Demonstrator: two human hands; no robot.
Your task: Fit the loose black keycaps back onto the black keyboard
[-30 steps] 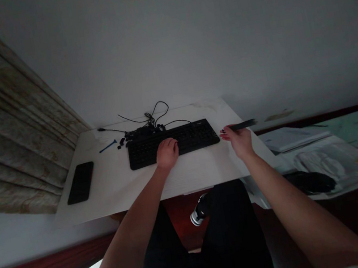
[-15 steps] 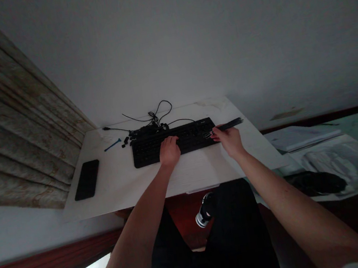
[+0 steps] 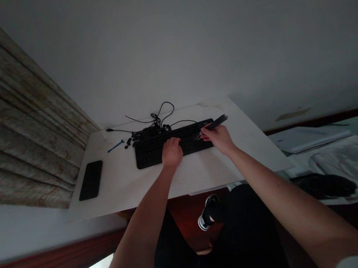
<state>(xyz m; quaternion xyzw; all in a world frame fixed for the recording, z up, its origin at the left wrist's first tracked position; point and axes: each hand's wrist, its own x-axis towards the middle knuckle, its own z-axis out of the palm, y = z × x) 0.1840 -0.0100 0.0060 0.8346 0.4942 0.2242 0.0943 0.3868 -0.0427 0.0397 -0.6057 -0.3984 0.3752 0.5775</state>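
Observation:
A black keyboard [image 3: 150, 155] lies on the white table. My left hand [image 3: 171, 152] rests on its middle, palm down at the front edge, fingers lying over the keys. Over the right part of the keyboard, my right hand [image 3: 219, 139] grips a black keycap puller with a brush end [image 3: 216, 122]. Its thin wire prongs point left and down toward the keys, and the dark bristles stick out to the right. Whether the wires touch a key cannot be made out. Behind the keyboard is a heap of small black pieces [image 3: 145, 133], seemingly loose keycaps.
A black cable [image 3: 162, 111] curls at the table's back. To the left lie a thin blue tool [image 3: 115, 146] and a black phone [image 3: 91, 179]. A patterned curtain [image 3: 25, 108] hangs at the left. Papers [image 3: 308, 137] and a black pouch-like item [image 3: 325, 184] lie at the right.
My right hand has moved left along the keyboard with the keycap puller, whose brush end now tilts up more. My left hand stays on the keyboard. The view has shifted slightly.

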